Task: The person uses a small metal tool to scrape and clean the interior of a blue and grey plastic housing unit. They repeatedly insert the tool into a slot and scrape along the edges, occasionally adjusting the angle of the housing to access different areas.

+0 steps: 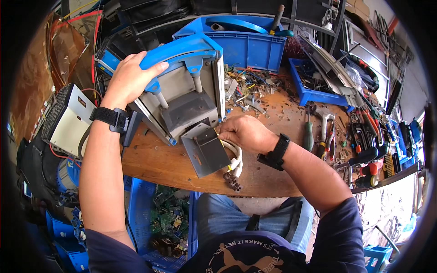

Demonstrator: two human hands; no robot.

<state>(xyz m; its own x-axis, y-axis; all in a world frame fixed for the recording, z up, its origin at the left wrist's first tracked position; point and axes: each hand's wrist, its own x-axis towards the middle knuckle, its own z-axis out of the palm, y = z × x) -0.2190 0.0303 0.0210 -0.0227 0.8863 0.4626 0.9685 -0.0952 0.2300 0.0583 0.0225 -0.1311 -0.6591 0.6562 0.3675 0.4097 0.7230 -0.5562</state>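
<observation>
A device with a blue plastic end frame (193,48) and metal side rails stands tilted on the wooden bench. My left hand (129,79) grips its upper left edge, thumb lying over the blue frame. Inside sits a dark grey metal housing (191,111), and below it an angled dark metal cover (205,152) hangs at the open end. At the cover's right edge, my right hand (246,133) is closed in a pinch; what its fingertips hold is hidden. Beside the cover, a white cable (237,157) curls down toward a brown terminal block (233,182).
Small scrap (248,93) litters the bench behind my right hand. A blue crate (248,50) stands at the back. To the right lie a hammer (324,119), a screwdriver (308,134) and several other tools. Below the bench, a blue crate (139,214) holds circuit boards.
</observation>
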